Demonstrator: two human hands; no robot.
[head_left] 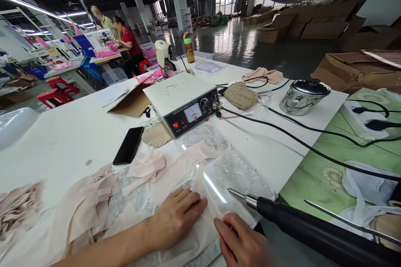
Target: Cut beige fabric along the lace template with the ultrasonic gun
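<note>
Thin beige fabric (205, 217) lies over a clear plastic sheet (241, 175) at the near edge of the white table. My left hand (178, 219) rests on the fabric with fingers curled together, gripping it against the sheet. Just to its right, my right hand (242, 240) pinches the fabric's edge between thumb and fingers. Beside the right hand, a black handheld tool with a pointed metal tip (282, 212) reaches in from the lower right, its tip above the sheet. Neither hand touches the tool visibly. More beige fabric pieces (84, 204) lie bunched to the left.
A control box with a gauge (191, 112) stands mid-table, a black cable (282, 133) running right from it. Around it are a phone (128, 146), cardboard pieces (241, 96), a lidded metal cup (303, 98) and a bottle (189, 50). Two people work behind, left.
</note>
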